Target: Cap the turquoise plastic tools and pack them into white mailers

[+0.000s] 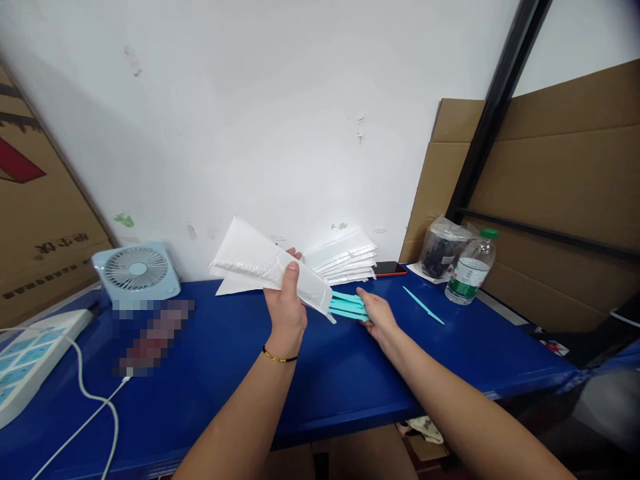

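Note:
My left hand [287, 293] is closed around a white padded envelope [260, 260], its thumb on top, with the envelope's near end tilted down to the right. Several slim turquoise plastic sticks [347, 305] reach from that end into my right hand [376, 313], which pinches their outer ends. Their other ends are hidden inside the envelope. One more turquoise stick [423, 305], pointed at its near end, lies on the table to the right of my right hand. Behind my hands rests a fanned stack of white padded envelopes [345, 257].
On the blue table [225, 380] stand a light-blue fan [137, 270] and a power strip [37, 363] with white cables at left. A phone [390, 269], a bagged dark container [440, 247] and a green-capped bottle [470, 270] are at right. Cardboard [565, 167] flanks the table.

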`<action>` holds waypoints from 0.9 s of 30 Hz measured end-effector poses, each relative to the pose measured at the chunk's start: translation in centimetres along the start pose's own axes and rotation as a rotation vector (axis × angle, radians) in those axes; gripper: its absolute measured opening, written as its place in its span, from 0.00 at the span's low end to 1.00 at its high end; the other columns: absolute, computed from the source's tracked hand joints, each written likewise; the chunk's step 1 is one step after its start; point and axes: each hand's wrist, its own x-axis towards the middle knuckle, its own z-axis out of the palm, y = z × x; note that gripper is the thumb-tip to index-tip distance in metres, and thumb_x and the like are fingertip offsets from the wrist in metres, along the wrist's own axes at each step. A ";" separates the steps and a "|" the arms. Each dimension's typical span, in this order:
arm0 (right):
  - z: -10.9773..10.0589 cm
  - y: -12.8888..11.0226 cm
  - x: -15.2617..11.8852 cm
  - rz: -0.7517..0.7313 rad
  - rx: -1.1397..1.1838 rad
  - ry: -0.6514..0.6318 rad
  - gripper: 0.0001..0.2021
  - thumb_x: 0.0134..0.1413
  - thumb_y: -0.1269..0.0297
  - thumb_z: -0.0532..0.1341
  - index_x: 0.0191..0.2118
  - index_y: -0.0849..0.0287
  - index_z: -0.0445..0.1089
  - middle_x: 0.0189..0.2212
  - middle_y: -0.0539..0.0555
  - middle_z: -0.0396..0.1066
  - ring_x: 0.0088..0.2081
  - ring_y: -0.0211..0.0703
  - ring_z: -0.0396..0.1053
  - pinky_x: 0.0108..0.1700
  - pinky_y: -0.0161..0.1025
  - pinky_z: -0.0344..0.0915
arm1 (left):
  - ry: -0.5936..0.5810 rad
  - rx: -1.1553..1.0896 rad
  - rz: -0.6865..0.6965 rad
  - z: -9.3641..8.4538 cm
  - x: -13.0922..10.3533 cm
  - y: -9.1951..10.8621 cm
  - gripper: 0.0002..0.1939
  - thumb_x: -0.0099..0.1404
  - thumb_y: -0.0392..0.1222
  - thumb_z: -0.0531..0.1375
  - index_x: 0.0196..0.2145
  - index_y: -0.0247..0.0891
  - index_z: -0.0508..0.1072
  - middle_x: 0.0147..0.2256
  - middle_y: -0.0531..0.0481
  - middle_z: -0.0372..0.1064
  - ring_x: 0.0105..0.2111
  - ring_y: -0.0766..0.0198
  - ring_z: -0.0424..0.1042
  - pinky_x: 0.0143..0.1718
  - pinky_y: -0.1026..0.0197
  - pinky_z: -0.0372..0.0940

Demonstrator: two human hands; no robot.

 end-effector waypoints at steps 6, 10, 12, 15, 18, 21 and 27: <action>-3.6 0.4 2.4 -0.231 -0.316 0.078 0.19 0.46 0.48 0.58 0.17 0.58 0.61 0.10 0.46 0.57 0.14 0.37 0.57 0.19 0.35 0.53 | 0.018 0.021 0.006 -1.0 1.1 -0.2 0.23 0.57 0.44 0.61 0.50 0.43 0.64 0.49 0.46 0.65 0.50 0.56 0.65 0.52 0.53 0.60; -2.8 1.1 2.6 -0.403 -0.510 0.076 0.19 0.48 0.50 0.57 0.17 0.57 0.62 0.15 0.49 0.60 0.24 0.42 0.62 0.30 0.37 0.56 | -0.048 0.071 0.017 -0.7 1.0 -0.3 0.22 0.57 0.44 0.62 0.49 0.40 0.65 0.51 0.44 0.63 0.50 0.55 0.64 0.52 0.54 0.59; -2.1 1.4 2.5 -0.458 -0.568 0.059 0.16 0.49 0.51 0.56 0.20 0.57 0.64 0.21 0.51 0.63 0.30 0.44 0.63 0.35 0.37 0.56 | -0.133 0.145 0.008 0.0 0.8 -0.2 0.23 0.55 0.44 0.63 0.48 0.38 0.66 0.50 0.43 0.64 0.50 0.55 0.64 0.52 0.54 0.58; -1.5 1.8 2.3 -0.521 -0.700 0.046 0.14 0.50 0.53 0.56 0.24 0.58 0.67 0.30 0.54 0.64 0.37 0.47 0.62 0.40 0.40 0.56 | -0.269 0.285 0.003 0.7 0.9 0.3 0.26 0.52 0.43 0.65 0.48 0.36 0.66 0.47 0.41 0.66 0.48 0.53 0.65 0.51 0.53 0.58; -1.5 2.1 2.2 -0.564 -0.901 0.025 0.15 0.55 0.54 0.52 0.28 0.58 0.69 0.34 0.55 0.64 0.41 0.48 0.60 0.40 0.41 0.55 | -0.348 0.386 0.039 0.6 2.0 1.1 0.27 0.51 0.43 0.65 0.49 0.35 0.65 0.46 0.40 0.67 0.46 0.53 0.67 0.49 0.53 0.60; -1.7 2.1 2.4 -0.557 -0.977 -0.004 0.16 0.57 0.54 0.50 0.31 0.57 0.70 0.34 0.55 0.65 0.41 0.47 0.60 0.39 0.41 0.54 | -0.369 0.409 0.021 -0.1 3.4 1.1 0.25 0.54 0.46 0.63 0.48 0.35 0.65 0.47 0.40 0.66 0.46 0.53 0.66 0.48 0.53 0.60; -1.7 2.3 2.8 -0.538 -0.995 -0.008 0.16 0.58 0.54 0.50 0.31 0.56 0.70 0.34 0.54 0.67 0.41 0.47 0.59 0.38 0.40 0.52 | -0.463 0.554 -0.017 0.4 3.0 -0.9 0.24 0.57 0.49 0.60 0.49 0.37 0.62 0.46 0.42 0.65 0.44 0.56 0.67 0.44 0.54 0.62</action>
